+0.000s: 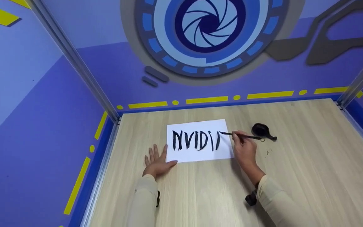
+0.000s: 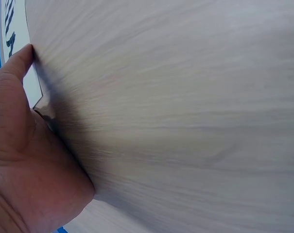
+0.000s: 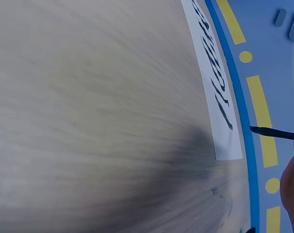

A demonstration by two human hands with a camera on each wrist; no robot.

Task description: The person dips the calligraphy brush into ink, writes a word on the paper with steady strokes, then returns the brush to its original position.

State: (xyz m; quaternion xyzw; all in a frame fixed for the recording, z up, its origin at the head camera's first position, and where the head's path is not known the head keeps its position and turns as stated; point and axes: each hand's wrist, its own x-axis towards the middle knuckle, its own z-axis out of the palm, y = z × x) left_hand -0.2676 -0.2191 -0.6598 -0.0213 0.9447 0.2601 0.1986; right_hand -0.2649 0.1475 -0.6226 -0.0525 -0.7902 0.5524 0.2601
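A white sheet of paper (image 1: 197, 157) lies on the wooden table, with black brush strokes (image 1: 197, 140) reading "NVIDI" and one more slanted stroke at the right end. My right hand (image 1: 245, 149) pinches a dark writing brush (image 1: 246, 136), its tip pointing left over the last stroke. In the right wrist view the brush (image 3: 273, 132) stands above the tabletop, tip raised off the paper (image 3: 219, 141). With fingers spread, my left hand (image 1: 158, 162) rests at the sheet's lower left corner, thumb on its edge. The left wrist view shows that thumb (image 2: 21, 60) on the paper.
A black ink dish (image 1: 259, 129) with a short handle stands right of the paper, close behind the brush's end. Small dark marks (image 1: 267, 153) dot the table below it. Purple panel walls (image 1: 106, 78) with metal corner posts enclose the table's back and sides.
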